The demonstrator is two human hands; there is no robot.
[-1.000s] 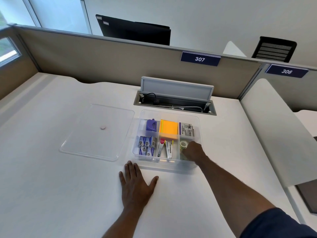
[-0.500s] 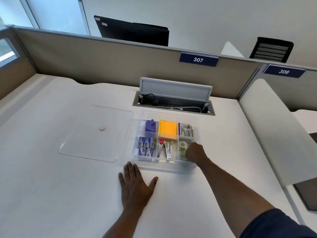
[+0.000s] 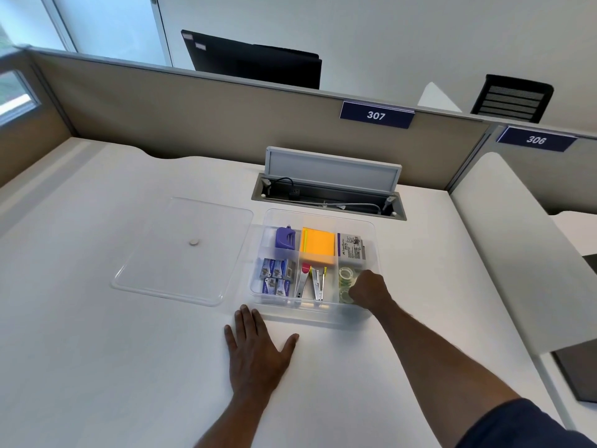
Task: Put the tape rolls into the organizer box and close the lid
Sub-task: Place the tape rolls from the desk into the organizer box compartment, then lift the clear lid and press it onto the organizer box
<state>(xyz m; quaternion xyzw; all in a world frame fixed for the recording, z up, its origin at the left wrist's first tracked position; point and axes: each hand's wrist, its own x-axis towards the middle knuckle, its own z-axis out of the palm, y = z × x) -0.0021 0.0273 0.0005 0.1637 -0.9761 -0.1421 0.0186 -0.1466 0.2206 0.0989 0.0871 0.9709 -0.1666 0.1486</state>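
the right hand [image 3: 368, 290] is curled inside the near right compartment of the organizer box [image 3: 376, 250], on the tape rolls [image 3: 346, 275]; i cannot tell if its fingers hold one. the left hand [image 3: 256, 354] lies flat on the desk [image 3: 97, 367], fingers spread wide. the lid [image 3: 181, 250] lies left of the box.

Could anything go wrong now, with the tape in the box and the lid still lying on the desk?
Maybe. The right hand is curled down in the front right compartment against the tape rolls; pulling out carelessly could drag a roll out again. The organizer box is light-looking, and the left hand rests on the desk beside it, not holding it, so it might slide. The clear lid is hard to see against the white desk, so grabbing it could be clumsy.
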